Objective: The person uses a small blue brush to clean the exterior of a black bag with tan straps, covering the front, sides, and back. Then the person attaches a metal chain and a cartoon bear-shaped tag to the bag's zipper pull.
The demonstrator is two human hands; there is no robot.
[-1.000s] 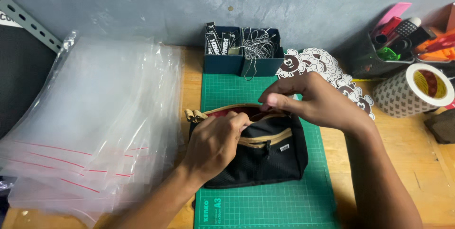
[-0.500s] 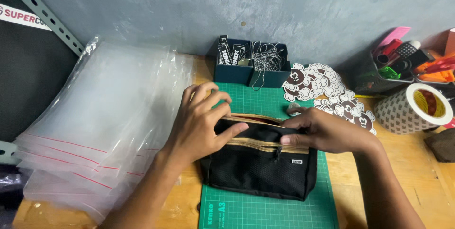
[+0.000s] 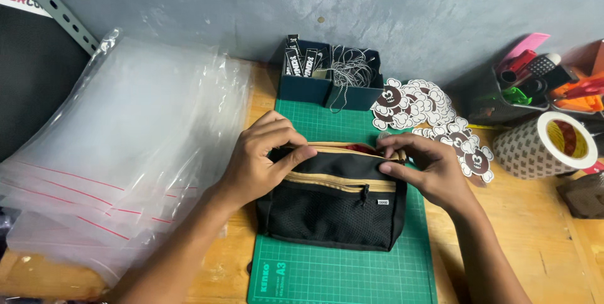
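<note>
Black pouch [image 3: 333, 206] with tan zips lying flat on green cutting mat [image 3: 340, 275], mesh front pocket facing up, mat on wooden tabletop [image 3: 535, 241]. Left hand [image 3: 258, 162] clamped on pouch's top left corner, thumb across the front, fingers curled over the upper edge. Right hand [image 3: 431, 168] at top right corner, fingers pinched shut at the end of the top zip; cannot tell if the slider itself is gripped. Top zip nearly closed, sliver of red lining visible near the right end. Second tan zip across the front closed, black pull hanging mid-right. Stack of clear zip-lock bags [image 3: 126, 153] with red seal lines left of mat, overlapping tabletop edge. Two dark blue boxes [image 3: 327, 87] touching mat's far edge: left one with black tags, right one with silver ball chain spilling over the front. Pile of brown-and-white stickers [image 3: 428, 112] right of boxes, near right hand. Patterned tape roll [image 3: 544, 146] and desk organiser with pens [image 3: 535, 84] far right.
</note>
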